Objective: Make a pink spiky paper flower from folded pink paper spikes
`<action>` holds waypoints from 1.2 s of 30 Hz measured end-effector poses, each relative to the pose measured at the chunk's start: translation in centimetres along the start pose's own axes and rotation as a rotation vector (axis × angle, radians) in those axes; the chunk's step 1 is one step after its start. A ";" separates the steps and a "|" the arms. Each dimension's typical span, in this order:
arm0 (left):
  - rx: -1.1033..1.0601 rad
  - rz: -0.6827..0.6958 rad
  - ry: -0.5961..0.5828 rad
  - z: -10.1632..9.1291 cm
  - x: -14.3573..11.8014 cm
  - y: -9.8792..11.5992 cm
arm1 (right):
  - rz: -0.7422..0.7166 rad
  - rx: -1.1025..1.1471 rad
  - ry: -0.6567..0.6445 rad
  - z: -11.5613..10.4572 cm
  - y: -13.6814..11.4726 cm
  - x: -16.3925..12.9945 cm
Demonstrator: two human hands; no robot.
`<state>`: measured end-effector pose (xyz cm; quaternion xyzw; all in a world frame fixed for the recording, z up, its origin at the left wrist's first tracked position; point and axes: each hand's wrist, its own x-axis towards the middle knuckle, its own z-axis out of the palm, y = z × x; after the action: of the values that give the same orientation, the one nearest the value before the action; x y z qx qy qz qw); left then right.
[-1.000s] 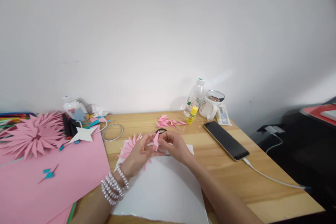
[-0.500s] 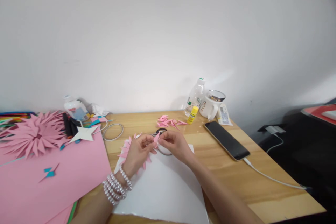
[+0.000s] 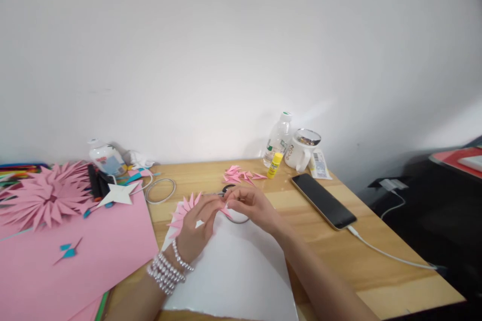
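- A small pink petal [image 3: 226,210] is pinched between the fingertips of the left hand [image 3: 196,228] and the right hand [image 3: 251,204], just above the white sheet [image 3: 241,271] on the bench [image 3: 376,261].
- Both grips are closed on the petal; the fold itself is mostly hidden by the fingers.
- A fan of pink petals [image 3: 183,210] lies just beside the left hand, partly under it, at the sheet's far corner.
- Behind the hands, what looks like scissors [image 3: 228,189] and a thin ring [image 3: 239,218] rest on the bench; loose pink pieces [image 3: 241,176] lie farther back.
- A glue stick [image 3: 274,165], bottle [image 3: 279,138] and mug [image 3: 301,149] stand near the wall; a phone [image 3: 323,200] with a cable lies to the right.
- At the left, a pink paper flower [image 3: 45,195], a white star [image 3: 118,193] and pink card [image 3: 75,261] are spread.
- Judged risk: the petal could be creased or slipped from so small a pinch if it is squeezed unevenly.
- Judged risk: the fan could be knocked out of line by the left palm, since it is partly covered.
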<state>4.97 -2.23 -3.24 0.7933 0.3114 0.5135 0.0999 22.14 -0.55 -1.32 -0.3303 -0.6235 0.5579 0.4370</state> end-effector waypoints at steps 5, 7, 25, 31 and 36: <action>0.031 0.152 -0.064 -0.6 -0.4 -0.6 | -0.042 -0.049 -0.038 0.1 0.4 0.0; 0.054 0.191 -0.075 -0.8 -0.4 -0.8 | -0.039 -0.055 -0.029 0.3 0.6 0.0; 0.114 0.308 -0.102 -1.3 -0.8 -1.1 | 0.009 0.133 0.021 1.2 1.0 0.0; 0.144 0.337 -0.111 -1.2 -1.1 -1.2 | 0.026 0.215 0.032 1.3 0.8 -0.1; 0.116 0.296 -0.095 -1.1 -0.8 -0.8 | 0.048 0.313 0.013 0.9 1.3 0.0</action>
<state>3.47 -2.26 -3.76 0.8583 0.2153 0.4657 -0.0080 21.17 -0.69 -2.56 -0.2767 -0.5181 0.6564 0.4734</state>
